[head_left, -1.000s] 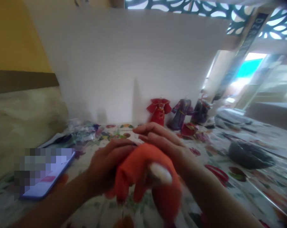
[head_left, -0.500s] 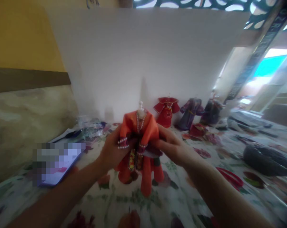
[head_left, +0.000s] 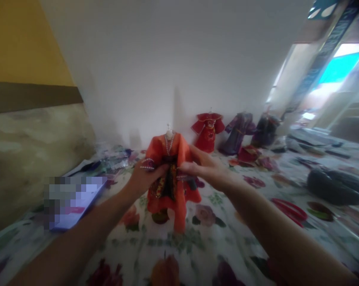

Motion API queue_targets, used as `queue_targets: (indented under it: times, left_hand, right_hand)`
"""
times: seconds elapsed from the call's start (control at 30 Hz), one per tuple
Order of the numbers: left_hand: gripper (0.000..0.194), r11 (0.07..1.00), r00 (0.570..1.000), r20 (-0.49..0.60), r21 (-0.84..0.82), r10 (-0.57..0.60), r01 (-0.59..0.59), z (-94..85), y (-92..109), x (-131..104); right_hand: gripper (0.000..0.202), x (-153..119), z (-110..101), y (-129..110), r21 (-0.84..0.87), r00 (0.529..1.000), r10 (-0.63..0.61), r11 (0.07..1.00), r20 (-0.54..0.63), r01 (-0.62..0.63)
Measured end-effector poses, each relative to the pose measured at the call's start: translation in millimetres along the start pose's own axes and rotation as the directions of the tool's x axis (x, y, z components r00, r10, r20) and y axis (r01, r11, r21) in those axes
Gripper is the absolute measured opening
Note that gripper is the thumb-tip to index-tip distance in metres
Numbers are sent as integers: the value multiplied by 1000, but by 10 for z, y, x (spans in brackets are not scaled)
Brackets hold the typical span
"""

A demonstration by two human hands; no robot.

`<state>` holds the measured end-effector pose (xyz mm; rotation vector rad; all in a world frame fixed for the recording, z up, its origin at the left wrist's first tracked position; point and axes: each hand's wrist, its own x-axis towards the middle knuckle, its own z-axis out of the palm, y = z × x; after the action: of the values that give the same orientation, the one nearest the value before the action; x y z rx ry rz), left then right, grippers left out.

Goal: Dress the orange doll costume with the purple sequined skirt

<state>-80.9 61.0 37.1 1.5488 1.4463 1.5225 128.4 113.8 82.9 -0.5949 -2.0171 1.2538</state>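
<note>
In the middle of the head view stands a small orange doll dress (head_left: 183, 149) on a pale headless dress form. White beads trim its neckline and cuffs, and a dark patterned panel runs down its front. My left hand (head_left: 142, 178) is closed around the dress's left side, thumb across the front panel. From the other side my right hand (head_left: 207, 169) grips it, with the thumb lying over the sleeve and the fingers behind. Part of the fingers of both hands is hidden behind the cloth.
Behind, against a white board (head_left: 131, 71), stand a red doll dress (head_left: 209, 133), a purple one (head_left: 239, 133) and a dark one (head_left: 265, 129). A phone (head_left: 75, 206) lies left. Red scissors handles (head_left: 289, 210) and a dark bag (head_left: 338, 186) lie right on the floral tablecloth (head_left: 131, 248).
The dress has shifted slightly left and up in view as the camera tilts down. My left thumb now lies across the front panel, and my right thumb has moved onto the sleeve.
</note>
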Motion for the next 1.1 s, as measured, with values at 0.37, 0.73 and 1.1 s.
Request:
queue_targets:
  times: [0.37,0.73,1.1]
  left_hand:
    - [39,990,1000,-3,-136,-20,19,-1,6,0]
    - [43,987,999,8,-152,-45,45,23,-11,-2]
    - [43,996,999,31,-81,25,-22,-12,49,0]
  right_hand:
    - [39,88,-163,18,20,948,-60,997,-314,69]
    - [56,90,16,118,-112,966,-165,983,-198,144]
    - [41,126,-162,100,-236,891,-293,947,-345,220]
